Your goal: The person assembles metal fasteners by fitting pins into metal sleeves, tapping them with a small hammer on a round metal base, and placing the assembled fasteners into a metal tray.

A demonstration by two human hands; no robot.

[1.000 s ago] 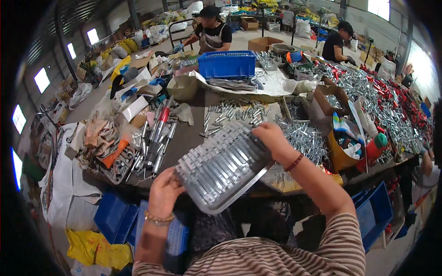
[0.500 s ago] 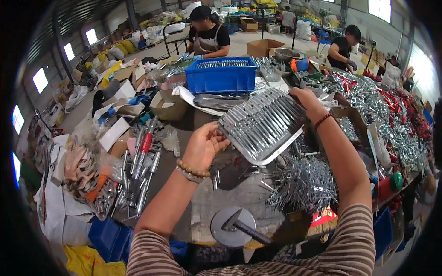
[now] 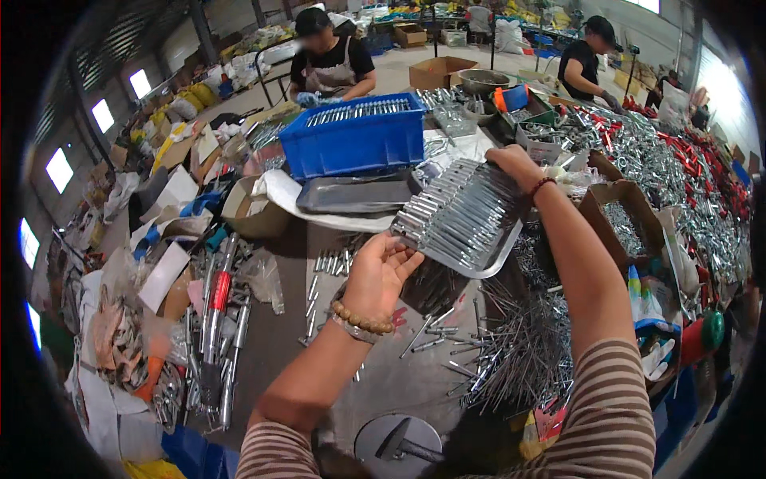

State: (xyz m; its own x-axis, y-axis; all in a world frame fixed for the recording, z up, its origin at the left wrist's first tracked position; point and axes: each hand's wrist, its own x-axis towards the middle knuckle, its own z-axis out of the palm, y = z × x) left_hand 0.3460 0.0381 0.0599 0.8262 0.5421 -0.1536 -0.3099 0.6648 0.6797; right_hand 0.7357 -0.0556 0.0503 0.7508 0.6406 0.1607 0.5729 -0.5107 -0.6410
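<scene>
A shallow metal tray (image 3: 496, 265) is held up over the bench between my two hands, tilted. Slim silver metal rods (image 3: 467, 214) lie side by side across it in a tight row, with thicker sleeve-like ends toward the left. My left hand (image 3: 381, 278) grips the tray's near left edge, thumb and fingers closed on it. At the far right corner, my right hand (image 3: 517, 169) is closed around the rim, its fingertips partly hidden. Beyond the tray stands a blue plastic crate (image 3: 355, 145) with similar metal parts lined up inside. A second metal tray (image 3: 359, 194) lies before the crate.
Loose thin rods (image 3: 515, 351) are heaped below my right forearm. A hammer (image 3: 405, 449) rests on a round plate at the near edge. Long metal tools (image 3: 215, 319) lie leftward, an open carton (image 3: 622, 219) rightward. Two co-workers (image 3: 331, 68) (image 3: 586, 64) sit across the bench.
Both hands still hold the tray, which has tilted further and shifted slightly. The view has moved, so the crate appears farther left and more short metal pieces show on the bench.
</scene>
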